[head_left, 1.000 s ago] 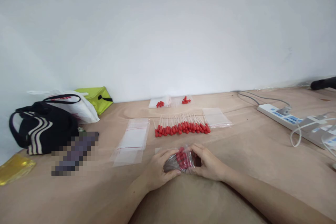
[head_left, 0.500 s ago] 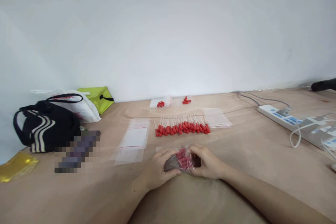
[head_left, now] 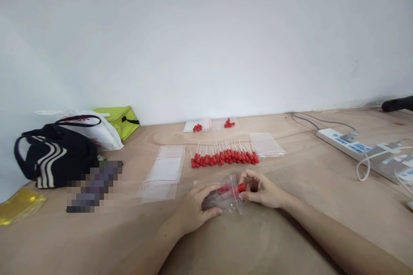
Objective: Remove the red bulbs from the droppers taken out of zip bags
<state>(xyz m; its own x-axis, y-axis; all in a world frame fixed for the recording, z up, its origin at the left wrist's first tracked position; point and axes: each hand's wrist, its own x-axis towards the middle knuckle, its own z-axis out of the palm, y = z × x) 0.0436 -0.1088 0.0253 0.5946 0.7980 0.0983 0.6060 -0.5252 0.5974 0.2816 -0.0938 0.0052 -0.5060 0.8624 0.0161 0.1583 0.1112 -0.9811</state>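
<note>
While the left hand holds the clear bag on the table, the right hand pinches a red tip at its zip end; keeping that mouth wide should prevent snags near the row of sticks

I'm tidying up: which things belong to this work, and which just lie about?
Likely in use:
held bag
red-tipped sticks
flat bags
red pieces

Likely lying about:
black bag
white bag
green bag
yellow packet
blurred item
power strip
black object
</note>
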